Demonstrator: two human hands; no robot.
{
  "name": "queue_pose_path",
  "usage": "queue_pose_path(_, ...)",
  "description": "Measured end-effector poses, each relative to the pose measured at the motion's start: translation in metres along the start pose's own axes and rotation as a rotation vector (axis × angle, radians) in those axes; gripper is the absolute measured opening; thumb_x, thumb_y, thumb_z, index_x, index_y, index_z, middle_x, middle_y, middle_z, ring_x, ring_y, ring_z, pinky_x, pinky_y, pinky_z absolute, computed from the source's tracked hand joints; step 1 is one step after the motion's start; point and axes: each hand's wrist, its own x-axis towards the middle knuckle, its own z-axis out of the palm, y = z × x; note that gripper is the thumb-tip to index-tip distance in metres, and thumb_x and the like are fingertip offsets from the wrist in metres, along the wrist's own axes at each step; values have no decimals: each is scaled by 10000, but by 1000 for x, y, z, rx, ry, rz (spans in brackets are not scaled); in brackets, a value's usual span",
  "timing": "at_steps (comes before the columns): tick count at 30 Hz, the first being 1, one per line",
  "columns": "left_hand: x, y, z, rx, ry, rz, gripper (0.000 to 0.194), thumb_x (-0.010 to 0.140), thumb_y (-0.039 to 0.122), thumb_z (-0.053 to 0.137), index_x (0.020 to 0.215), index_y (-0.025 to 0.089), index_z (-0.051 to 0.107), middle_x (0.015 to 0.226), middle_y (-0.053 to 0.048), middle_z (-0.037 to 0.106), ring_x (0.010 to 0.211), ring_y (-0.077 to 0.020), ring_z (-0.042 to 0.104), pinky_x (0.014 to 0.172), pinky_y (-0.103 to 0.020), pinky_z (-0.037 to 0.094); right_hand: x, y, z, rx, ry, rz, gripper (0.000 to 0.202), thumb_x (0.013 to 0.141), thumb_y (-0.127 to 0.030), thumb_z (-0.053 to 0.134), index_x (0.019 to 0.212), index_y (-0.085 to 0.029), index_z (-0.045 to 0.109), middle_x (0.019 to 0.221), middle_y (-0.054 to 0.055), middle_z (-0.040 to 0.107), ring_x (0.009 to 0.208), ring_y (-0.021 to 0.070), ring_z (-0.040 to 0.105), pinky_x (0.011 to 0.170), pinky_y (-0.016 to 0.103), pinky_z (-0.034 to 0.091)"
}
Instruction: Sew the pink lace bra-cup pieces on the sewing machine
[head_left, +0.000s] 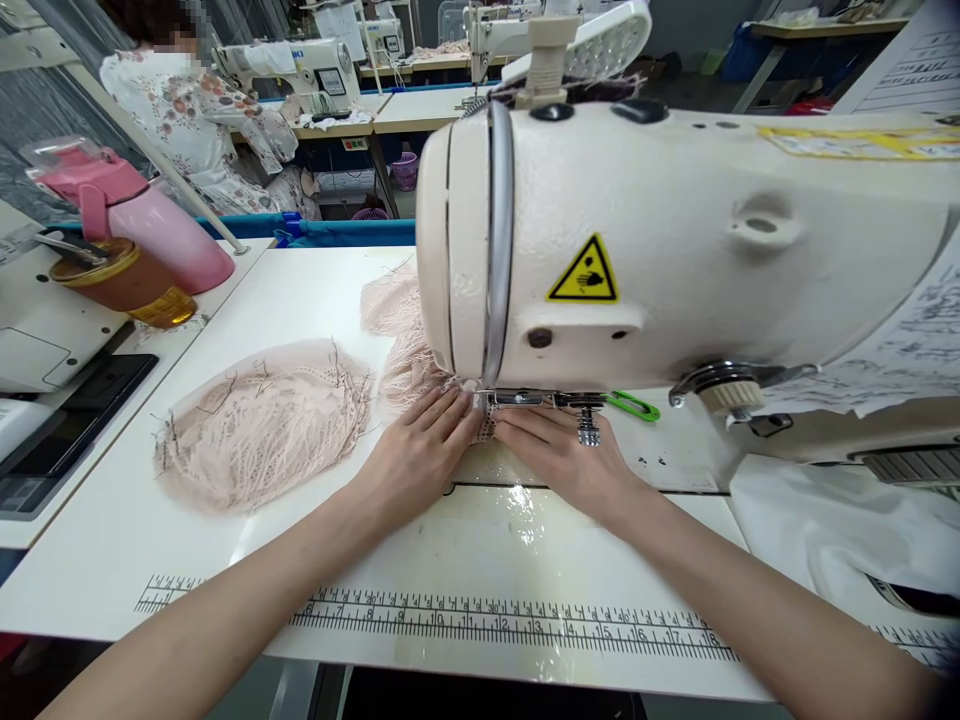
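Hands [424, 445] — sheer, gathered pink lace [409, 370]

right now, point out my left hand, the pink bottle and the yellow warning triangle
left hand [421, 448]: head view, on the back of the hand
pink bottle [174, 237]: head view, on the side of its body
yellow warning triangle [585, 278]: head view, on its middle

That lace [409, 365] is pale pink, sheer and loosely gathered, all soft wrinkles from where I'm standing. It lies on the table [420, 560], its far end bunched towards the far edge and partly hidden behind the machine [637, 240]. The near end narrows to a dotted strip, flat between the left hand [427, 445] and the right hand [566, 455], well in from the near edge.
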Motion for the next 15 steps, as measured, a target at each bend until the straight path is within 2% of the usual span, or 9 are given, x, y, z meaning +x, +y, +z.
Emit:
queue_pose_path(1,0,0,0,-8,-4,-1,366,966,146,390,1278,58,560,1335,-175,586,1271,-279,544,1117,-477,424,0,1,1,0,13,-2,235,893,-67,543,948,-258,669,1125,-100,714,822,98,639,662,300,370)
queue_pose_path(6,0,0,1,-3,-13,-10,400,959,165,383,1311,65,543,1360,-171,566,1307,-293,506,1123,-496,410,-4,2,6,-29,-81,16,317,860,-42,514,1040,-258,660,1225,-78,676,742,127,624,641,328,394)
queue_pose_path(10,0,0,1,4,-26,-13,404,957,169,382,1310,64,547,1357,-176,568,1302,-297,511,1122,-498,410,-7,3,9,-31,-84,55,366,832,-23,520,1095,-244,645,1218,-30,681,725,148,623,656,343,426)
queue_pose_path(12,-1,0,1,14,-37,-11,402,961,175,379,1311,74,549,1355,-171,571,1295,-296,519,1118,-498,413,-6,5,11,33,-78,51,394,837,-31,521,1140,-255,635,1198,-8,687,757,159,636,657,333,451)
queue_pose_path(15,0,1,1,22,-45,-13,405,967,186,373,1319,81,544,1356,-166,572,1297,-298,516,1115,-502,413,-1,7,13,207,-67,88,350,895,-125,519,1174,-305,628,1075,4,714,821,178,646,695,329,504)
